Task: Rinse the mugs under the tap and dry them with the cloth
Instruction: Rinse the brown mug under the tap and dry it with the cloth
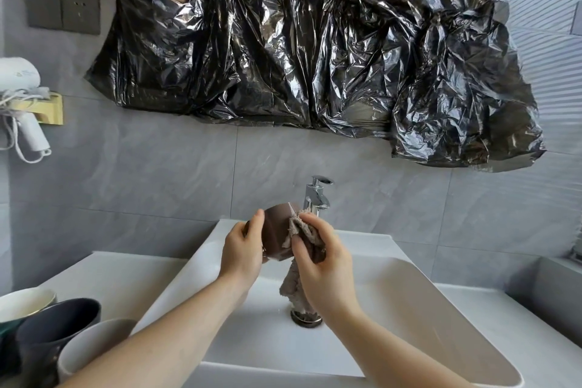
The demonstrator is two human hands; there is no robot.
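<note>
Here, at the tabletop's near left corner, a cluster of cups stands together: a white bowl-like cup with a thin gold rim (26,304), a dark grey matte mug (59,324) tilted toward the camera, and a white ceramic mug (91,346) just beside it, partly hidden by the left forearm. On the wall above them a white hair dryer (22,94) hangs in a gold holder.

Over the white rectangular sink basin (409,309), set into the middle of the tabletop, the left hand (242,249) grips a glossy brown mug (277,230) from its left side, fingers curled around the wall and the index fingertip reaching up near the rim. The mug is held in the air above the basin, just in front of the chrome tap (316,195).

The right hand (324,264) clasps a beige fluffy cloth (302,230) against the mug's right side, thumb and fingers bent over the bunched fabric. The cloth's loose end hangs down toward the round metal drain (307,320).

Crumpled black plastic sheeting (315,41) covers the wall above the tap.
</note>
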